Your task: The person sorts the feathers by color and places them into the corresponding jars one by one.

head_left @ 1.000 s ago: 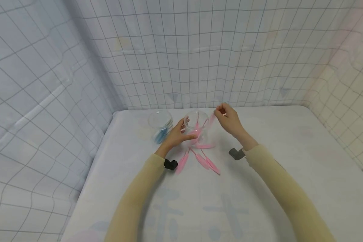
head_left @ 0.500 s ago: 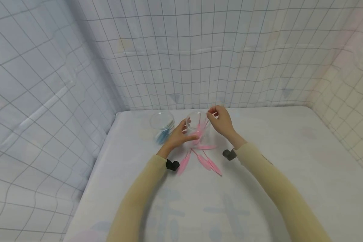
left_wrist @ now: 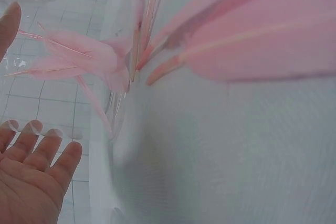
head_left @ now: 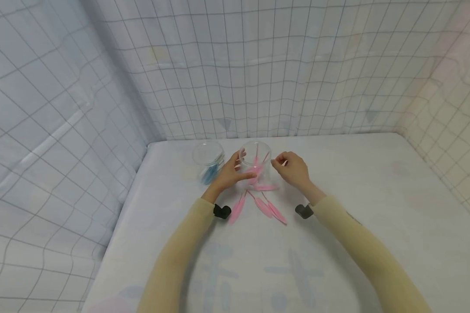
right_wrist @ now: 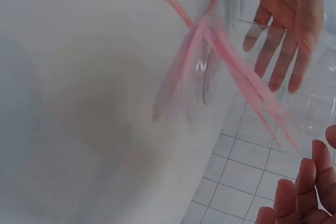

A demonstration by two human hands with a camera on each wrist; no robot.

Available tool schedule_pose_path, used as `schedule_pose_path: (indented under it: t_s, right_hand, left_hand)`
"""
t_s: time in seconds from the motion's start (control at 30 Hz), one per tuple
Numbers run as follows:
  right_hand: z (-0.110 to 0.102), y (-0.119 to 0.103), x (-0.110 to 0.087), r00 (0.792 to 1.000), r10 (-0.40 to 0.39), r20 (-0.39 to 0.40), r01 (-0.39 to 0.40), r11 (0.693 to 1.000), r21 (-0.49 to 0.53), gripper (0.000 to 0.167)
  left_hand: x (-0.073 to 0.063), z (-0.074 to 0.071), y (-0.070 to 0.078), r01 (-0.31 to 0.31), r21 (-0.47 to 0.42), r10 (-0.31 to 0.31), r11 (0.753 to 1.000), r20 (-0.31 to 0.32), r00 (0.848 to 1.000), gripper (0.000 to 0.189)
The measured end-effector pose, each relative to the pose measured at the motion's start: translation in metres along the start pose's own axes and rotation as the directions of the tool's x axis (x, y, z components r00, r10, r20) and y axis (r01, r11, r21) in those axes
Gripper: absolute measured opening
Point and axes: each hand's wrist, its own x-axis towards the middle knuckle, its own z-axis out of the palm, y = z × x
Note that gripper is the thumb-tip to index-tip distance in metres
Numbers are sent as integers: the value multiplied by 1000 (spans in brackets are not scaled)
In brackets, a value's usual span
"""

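My left hand [head_left: 229,173] holds a clear jar [head_left: 248,152], thumb at its near side and fingers [left_wrist: 43,150] round the far side. Several pink feathers [head_left: 254,170] stand inside it with quills leaning at the rim, also seen through the wall in the right wrist view. My right hand [head_left: 291,168] is just right of the jar, its fingers [right_wrist: 304,184] loosely bent with nothing between them. On the table before the jar lie more pink feathers: one crosswise [head_left: 265,188], one to the left [head_left: 237,209] and an overlapping pair to the right [head_left: 272,210].
A second clear jar [head_left: 204,151] with blue feathers [head_left: 209,174] in it stands to the left, beside my left hand. The white table [head_left: 258,261] ends at the back against a grid-patterned curtain [head_left: 258,87], with similar curtains along both sides.
My right hand carried a pink feather leftward to the jar's rim and let it go inside. It has since lowered to the jar's right side. The left hand stays on the jar.
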Motion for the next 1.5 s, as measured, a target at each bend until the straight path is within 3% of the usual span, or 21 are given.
schedule_pose_path:
  t_s: [0.13,0.27,0.37,0.5,0.67,0.83,0.97,1.1,1.17,1.2,1.27,1.4,1.5]
  right_hand:
    - [10,4,-7,996,-44,74,52,992,-111,20]
    - [24,4,-12,968,-186,168,223,946,-234,14]
    - [34,1,-16,920,-300,251,375,858,-350,11]
    - [48,-2,-21,869,-357,343,486,746,-456,11]
    - [60,-5,-23,832,-399,386,552,672,-494,9]
    - [68,-4,-20,812,-412,412,583,586,-562,18]
    - [73,-9,-19,786,-387,483,618,466,-633,18]
    - [76,-16,-20,732,-450,511,669,333,-665,11]
    - [77,-18,-20,723,-455,520,675,305,-671,10]
    - [77,-19,-20,726,-447,522,674,313,-670,9]
    - [74,-19,-20,751,-405,522,656,364,-662,8]
    - [61,-18,-19,817,-379,434,575,579,-578,9]
    - [44,-17,-15,856,-395,333,511,744,-431,7]
  left_hand:
    - [-1,-1,2,5,3,-5,1000,1,1000,100]
    - [-1,-1,2,6,3,-6,1000,7,1000,100]
    - [-2,-1,1,0,3,-1,1000,7,1000,99]
    - [-2,0,-1,-5,1,5,1000,4,1000,100]
    - [-2,1,-2,10,5,-10,1000,-10,1000,100]
    - [-2,1,-1,12,5,-12,1000,-22,1000,99]
    - [-2,1,-1,14,13,-14,1000,-21,1000,100]
    - [-2,0,1,1,18,-1,1000,-30,1000,100]
    - [-2,1,0,2,12,-2,1000,-31,1000,100]
    - [-2,1,0,3,8,-3,1000,-27,1000,100]
    - [-3,2,0,9,4,-9,1000,-17,1000,100]
    - [-4,2,-2,7,6,-7,1000,-11,1000,98]
    - [-2,1,-2,-4,1,4,1000,-19,1000,96]
